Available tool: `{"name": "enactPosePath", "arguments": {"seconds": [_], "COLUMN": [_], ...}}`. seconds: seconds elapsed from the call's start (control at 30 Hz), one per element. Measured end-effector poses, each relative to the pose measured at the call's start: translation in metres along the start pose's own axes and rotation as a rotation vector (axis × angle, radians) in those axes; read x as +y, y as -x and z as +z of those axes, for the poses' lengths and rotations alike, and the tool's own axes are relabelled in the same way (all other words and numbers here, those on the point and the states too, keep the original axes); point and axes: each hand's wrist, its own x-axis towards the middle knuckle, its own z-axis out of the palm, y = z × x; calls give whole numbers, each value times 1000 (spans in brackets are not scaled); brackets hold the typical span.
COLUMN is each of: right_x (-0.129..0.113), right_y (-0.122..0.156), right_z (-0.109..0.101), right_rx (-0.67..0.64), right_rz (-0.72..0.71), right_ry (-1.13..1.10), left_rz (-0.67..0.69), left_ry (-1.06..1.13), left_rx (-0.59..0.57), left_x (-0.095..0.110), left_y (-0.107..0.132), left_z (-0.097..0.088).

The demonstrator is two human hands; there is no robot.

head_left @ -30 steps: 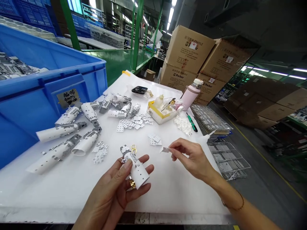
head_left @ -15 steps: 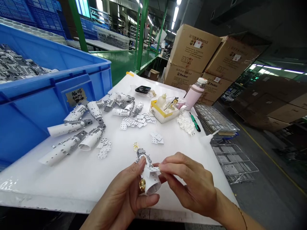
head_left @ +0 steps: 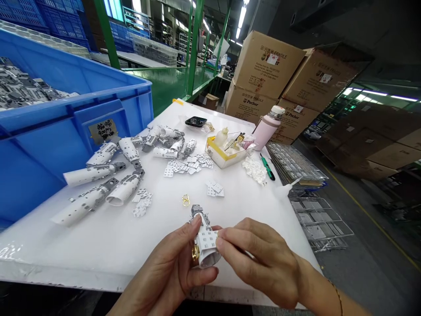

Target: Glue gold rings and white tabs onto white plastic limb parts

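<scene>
The left hand [head_left: 167, 261] is curled round a white tubular part [head_left: 204, 225], thumb pressed on top near its grey end, the hollow end facing the person. The right hand [head_left: 263, 259] pinches the edge of a flat white plate [head_left: 207, 239] between thumb and fingertips, holding it against the upper side of the tubular part; whether it is fixed there cannot be told. The left fingers hide the tube's underside, and something gold-coloured [head_left: 195, 253] beside them is only partly visible. Both forearms are cut off by the lower edge, and so is the bracelet [head_left: 336, 293] on the right wrist.

Just beyond, on the white bench [head_left: 174, 272], lie a gold ring-shaped piece [head_left: 186, 200] and three groups of overlapping plates [head_left: 143, 202], too jumbled to count. To the left are about ten similar tubes [head_left: 125, 188], five of them nearer; the rest overlap.

At the left edge a blue bin [head_left: 131, 103], cut off, carries a handwritten label [head_left: 103, 131]: "900" is readable, the characters above are hard to make out. Behind the bench stand four cartons [head_left: 251, 104] in two stacks; "FRAGILE" and "Pocher" can be read, the small print cannot. One pink bottle [head_left: 265, 131] and one green cutter [head_left: 267, 166] are at the far right.
</scene>
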Motion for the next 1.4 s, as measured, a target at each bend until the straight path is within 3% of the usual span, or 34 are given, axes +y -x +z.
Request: {"name": "enactPosePath", "arguments": {"seconds": [0.27,0.6,0.7,0.8,0.87,0.93,1.0,1.2,1.4], "right_x": [5,7,6,12,23,39,55,76,81], "right_y": [-5,-7,-8,-7,-4,0,3,4,6], "right_z": [-7,-6,-7,-5,2,13,28,66,64], "right_rx": [-68,-73,-103,-77,-5,11,-48,-196,-147], "right_rz": [-117,-228,-259,-136,63,286,416,437,498], "right_ry": [50,104,104,-39,-95,7,159,313,222], "left_rz": [-22,-49,-36,-20,17,48,60,123,95], "left_ry": [-174,-231,-270,-257,-261,-284,-307,-292,-233], "left_rx": [-98,-198,-178,-85,-12,48,83,116,59], "left_x": [-9,-9,-9,-7,-5,-1,2,5,9], "left_y": [-12,-12,-7,-3,0,2,4,5,4], "left_z": [-25,-26,-26,-25,-22,-18,-14,-14,-21]}}
